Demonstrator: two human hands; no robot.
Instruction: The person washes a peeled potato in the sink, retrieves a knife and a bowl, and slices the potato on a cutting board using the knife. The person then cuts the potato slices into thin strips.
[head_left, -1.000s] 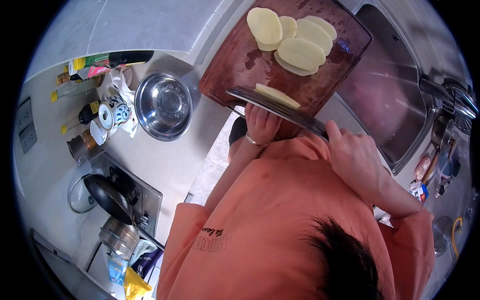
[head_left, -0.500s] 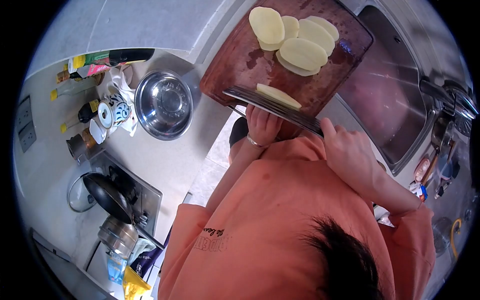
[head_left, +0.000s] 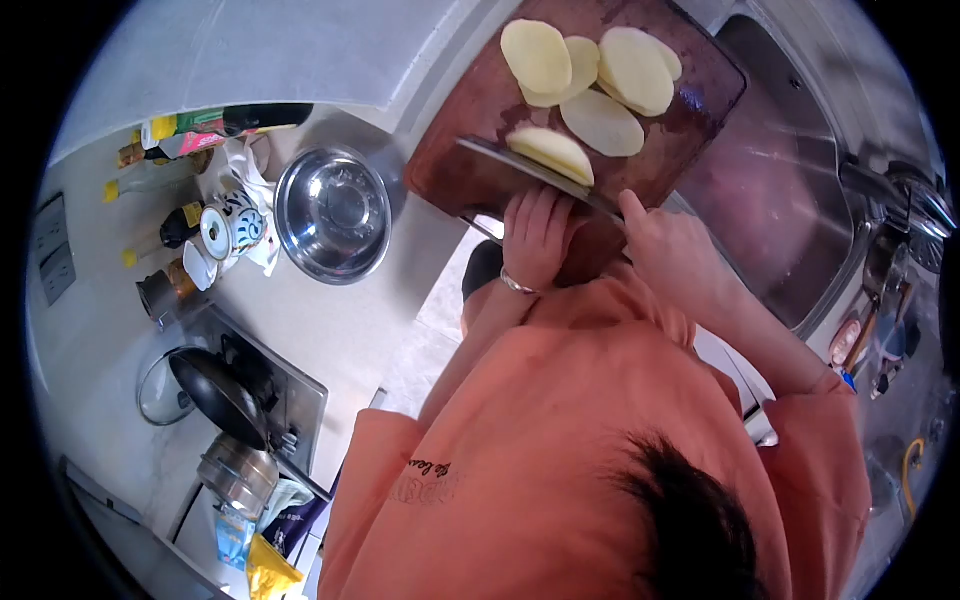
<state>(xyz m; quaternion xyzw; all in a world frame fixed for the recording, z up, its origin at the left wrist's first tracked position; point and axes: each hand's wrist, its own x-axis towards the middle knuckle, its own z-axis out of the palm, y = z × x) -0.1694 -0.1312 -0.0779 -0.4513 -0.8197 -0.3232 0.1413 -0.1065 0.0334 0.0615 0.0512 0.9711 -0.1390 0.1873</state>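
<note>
Evidently, cutting is the step in hand: the right hand is clamped on the handle of the knife, whose blade slants across the near part of the cutting board. The left hand rests just on the near side of the blade, fingers close together; what lies beneath them is hidden, so I cannot tell whether they grip anything. A pale potato piece lies at the far face of the blade, apparently touching it, and at least 5 potato slices lie on the far part of the board, some overlapping.

To do this well, the left fingertips should be curled back, knuckles meeting the flat of the blade, since they sit very near it. The blade is best held upright and parallel to the cut face, so that each slice comes out even. The board looks damp, so flat pieces may slide and a firm hold matters. Its right side adjoins the sink, so pieces are safer toward the middle. To the left, the metal bowl stands on the surface, well apart from the knife.
</note>
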